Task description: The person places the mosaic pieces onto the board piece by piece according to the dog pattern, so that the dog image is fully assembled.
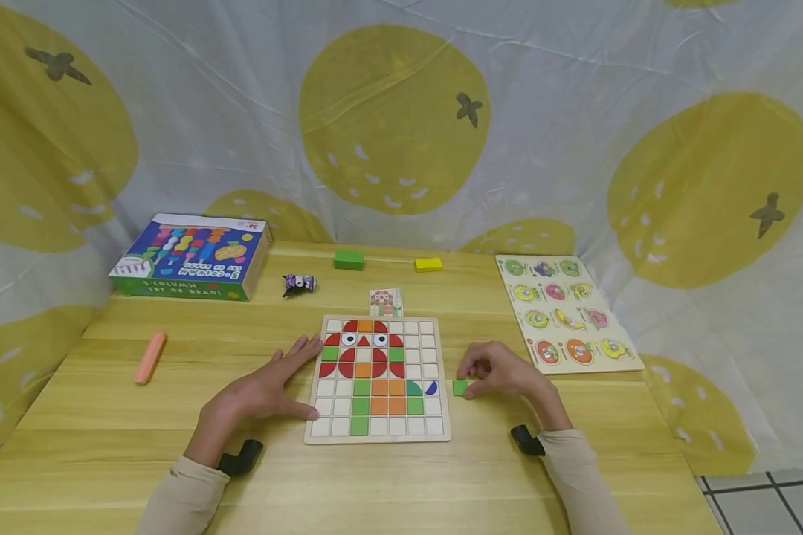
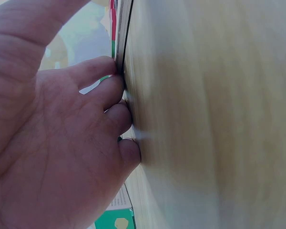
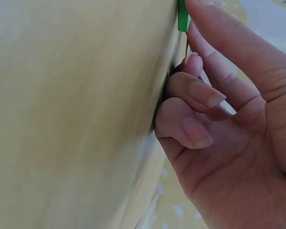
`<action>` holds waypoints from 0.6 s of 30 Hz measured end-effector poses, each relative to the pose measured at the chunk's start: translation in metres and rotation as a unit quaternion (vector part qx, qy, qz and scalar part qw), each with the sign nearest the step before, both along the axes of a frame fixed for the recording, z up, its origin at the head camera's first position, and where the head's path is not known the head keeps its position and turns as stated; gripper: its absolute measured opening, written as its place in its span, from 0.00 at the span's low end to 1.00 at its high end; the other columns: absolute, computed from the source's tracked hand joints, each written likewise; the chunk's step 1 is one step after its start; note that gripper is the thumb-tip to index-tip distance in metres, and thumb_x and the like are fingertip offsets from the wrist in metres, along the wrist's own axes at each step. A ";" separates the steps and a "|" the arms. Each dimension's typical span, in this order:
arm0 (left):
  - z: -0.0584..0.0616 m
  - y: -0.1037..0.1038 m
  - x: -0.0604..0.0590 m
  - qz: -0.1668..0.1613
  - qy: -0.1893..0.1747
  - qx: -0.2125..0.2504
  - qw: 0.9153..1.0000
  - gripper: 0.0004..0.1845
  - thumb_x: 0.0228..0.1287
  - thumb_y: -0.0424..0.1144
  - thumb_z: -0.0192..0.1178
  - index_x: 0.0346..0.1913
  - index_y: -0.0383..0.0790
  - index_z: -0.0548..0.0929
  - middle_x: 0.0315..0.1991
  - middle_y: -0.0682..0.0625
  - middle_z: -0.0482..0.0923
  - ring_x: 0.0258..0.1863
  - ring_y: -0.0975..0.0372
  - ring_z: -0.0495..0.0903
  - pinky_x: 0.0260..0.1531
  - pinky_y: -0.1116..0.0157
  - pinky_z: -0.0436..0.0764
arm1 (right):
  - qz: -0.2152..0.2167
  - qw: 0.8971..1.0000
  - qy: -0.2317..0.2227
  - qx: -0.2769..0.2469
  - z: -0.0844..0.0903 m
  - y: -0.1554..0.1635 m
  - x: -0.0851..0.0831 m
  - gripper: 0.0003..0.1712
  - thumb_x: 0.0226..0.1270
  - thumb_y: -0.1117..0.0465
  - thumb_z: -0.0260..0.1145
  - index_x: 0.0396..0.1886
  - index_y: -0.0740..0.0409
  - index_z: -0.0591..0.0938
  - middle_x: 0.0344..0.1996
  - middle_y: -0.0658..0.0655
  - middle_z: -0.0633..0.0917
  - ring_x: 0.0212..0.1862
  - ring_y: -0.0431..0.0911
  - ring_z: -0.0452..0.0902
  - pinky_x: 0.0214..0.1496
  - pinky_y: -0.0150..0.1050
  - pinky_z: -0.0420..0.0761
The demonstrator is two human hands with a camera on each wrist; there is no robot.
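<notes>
In the head view a wooden grid board (image 1: 378, 440) lies on the table, with red, orange, green and white tiles set in its squares. Two eye tiles and a blue half-round tile (image 1: 431, 388) are among them. My left hand (image 1: 261, 390) rests against the board's left edge, thumb and fingers spread. Just right of the board, my right hand (image 1: 508, 371) pinches a green square tile (image 1: 459, 388) between thumb and forefinger, low over the table. The right wrist view shows that tile's green edge (image 3: 183, 16) by the thumb, the other fingers curled.
Behind the board lies a small pattern card (image 1: 386, 302). Further back are a green block (image 1: 349, 259), a yellow block (image 1: 428, 264) and a small figurine (image 1: 299, 284). A bead-set box (image 1: 190, 256) and an orange stick (image 1: 151, 358) are left; a fruit puzzle board (image 1: 565, 312) is right.
</notes>
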State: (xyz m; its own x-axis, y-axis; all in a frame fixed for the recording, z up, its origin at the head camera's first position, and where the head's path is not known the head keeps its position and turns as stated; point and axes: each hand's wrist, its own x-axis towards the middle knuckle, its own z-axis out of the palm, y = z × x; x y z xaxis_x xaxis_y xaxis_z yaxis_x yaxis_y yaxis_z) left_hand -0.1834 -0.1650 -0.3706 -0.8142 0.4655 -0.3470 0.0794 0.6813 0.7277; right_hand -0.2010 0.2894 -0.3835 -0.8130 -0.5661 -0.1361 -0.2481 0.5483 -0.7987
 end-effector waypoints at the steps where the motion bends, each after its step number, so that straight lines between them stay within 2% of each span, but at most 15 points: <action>1: 0.000 0.000 0.000 -0.003 0.002 0.001 1.000 0.65 0.57 0.54 0.83 0.89 0.54 0.51 0.89 0.38 0.37 0.84 0.28 0.34 0.79 0.29 0.42 | 0.000 1.000 0.001 0.000 0.000 -0.001 0.000 0.13 0.54 0.70 0.86 0.37 0.60 0.92 0.36 0.56 0.85 0.38 0.46 0.75 0.39 0.31 0.77; 12: 0.003 0.001 0.002 -0.011 0.005 0.011 1.000 0.64 0.57 0.52 0.83 0.89 0.50 0.51 0.89 0.36 0.38 0.84 0.29 0.35 0.80 0.30 0.41 | -0.013 1.000 -0.011 0.007 0.003 -0.003 0.003 0.12 0.54 0.70 0.86 0.36 0.59 0.91 0.37 0.55 0.86 0.38 0.46 0.76 0.40 0.31 0.78; 18: 0.001 0.000 0.000 -0.010 0.006 0.008 1.000 0.65 0.57 0.53 0.83 0.89 0.51 0.51 0.89 0.36 0.37 0.84 0.28 0.34 0.79 0.29 0.41 | -0.019 1.000 -0.012 0.006 0.005 -0.001 0.003 0.08 0.58 0.70 0.83 0.36 0.60 0.91 0.34 0.53 0.90 0.33 0.44 0.78 0.36 0.31 0.80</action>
State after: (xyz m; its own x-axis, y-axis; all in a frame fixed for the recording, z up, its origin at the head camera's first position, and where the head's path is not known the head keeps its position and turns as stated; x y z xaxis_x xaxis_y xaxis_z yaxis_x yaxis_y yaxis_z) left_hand -0.1830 -0.1648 -0.3696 -0.8085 0.4879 -0.3291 0.1023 0.6672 0.7378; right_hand -0.1975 0.2881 -0.3784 -0.8303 -0.5333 -0.1618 -0.2080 0.5658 -0.7979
